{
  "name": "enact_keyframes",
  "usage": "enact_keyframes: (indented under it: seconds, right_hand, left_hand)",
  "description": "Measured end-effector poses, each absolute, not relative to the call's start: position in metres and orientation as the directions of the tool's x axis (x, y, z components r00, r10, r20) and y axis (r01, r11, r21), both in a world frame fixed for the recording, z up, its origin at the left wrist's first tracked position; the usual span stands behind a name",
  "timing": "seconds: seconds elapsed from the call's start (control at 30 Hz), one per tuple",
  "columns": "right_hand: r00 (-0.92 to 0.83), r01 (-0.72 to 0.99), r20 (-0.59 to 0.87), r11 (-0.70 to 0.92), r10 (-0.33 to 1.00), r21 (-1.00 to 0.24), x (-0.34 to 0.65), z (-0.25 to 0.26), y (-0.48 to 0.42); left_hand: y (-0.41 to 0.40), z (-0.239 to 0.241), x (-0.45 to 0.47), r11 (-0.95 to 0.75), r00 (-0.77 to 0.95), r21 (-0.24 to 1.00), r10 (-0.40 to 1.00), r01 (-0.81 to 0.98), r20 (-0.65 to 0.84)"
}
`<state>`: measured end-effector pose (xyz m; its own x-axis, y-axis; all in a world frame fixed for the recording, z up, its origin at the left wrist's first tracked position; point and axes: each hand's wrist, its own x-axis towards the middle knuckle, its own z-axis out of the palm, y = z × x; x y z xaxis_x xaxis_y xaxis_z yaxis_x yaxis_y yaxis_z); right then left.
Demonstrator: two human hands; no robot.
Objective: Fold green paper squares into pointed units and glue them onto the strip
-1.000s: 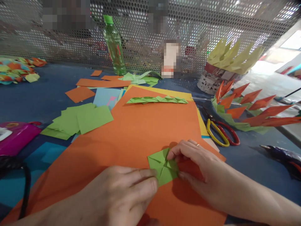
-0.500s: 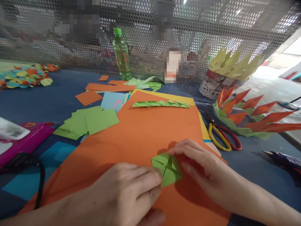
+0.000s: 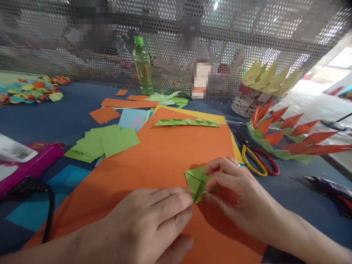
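A small square of green paper (image 3: 194,179) with crossing creases lies on a large orange sheet (image 3: 176,146). My right hand (image 3: 233,183) pinches its right side between fingertips and thumb, and that side is partly hidden by the fingers. At the paper's lower left corner, the fingertips of my left hand (image 3: 156,223) rest flat and stretched out, with the thumb apart below. Farther up the orange sheet lies a folded green paper strip (image 3: 187,122) with a zigzag pattern. Left of it sits a pile of green paper squares (image 3: 121,141).
Scissors (image 3: 258,161) with yellow and red handles, an orange-and-green paper ring (image 3: 291,132) and a dark pen-like tool (image 3: 327,190) lie right. A bottle (image 3: 142,68) stands by the perforated metal panel (image 3: 165,22). A magenta device (image 3: 41,161) with a black cable is left.
The green paper has moved slightly up and right and turned a little. My right hand's fingers have curled in and closed on its right side.
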<state>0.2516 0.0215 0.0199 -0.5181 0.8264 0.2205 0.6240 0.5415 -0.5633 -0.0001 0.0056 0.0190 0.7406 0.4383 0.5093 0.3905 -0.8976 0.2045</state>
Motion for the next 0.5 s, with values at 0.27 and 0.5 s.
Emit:
enact_keyframes:
  seconds: [0.27,0.5]
  right_hand:
    - [-0.528,0.586,0.155,0.49,0.835,-0.645,0.2464,0.0179,0.0135]
    - [-0.55,0.559,0.165,0.508,0.819,-0.655,0.2472,0.0149,0.0167]
  left_hand:
    - [0.0087,0.0195,-0.0024,-0.887,0.783,0.189,0.46,0.42,0.418]
    - [0.0115,0.0155,-0.0057,-0.882,0.787,0.187,0.471,0.433,0.397]
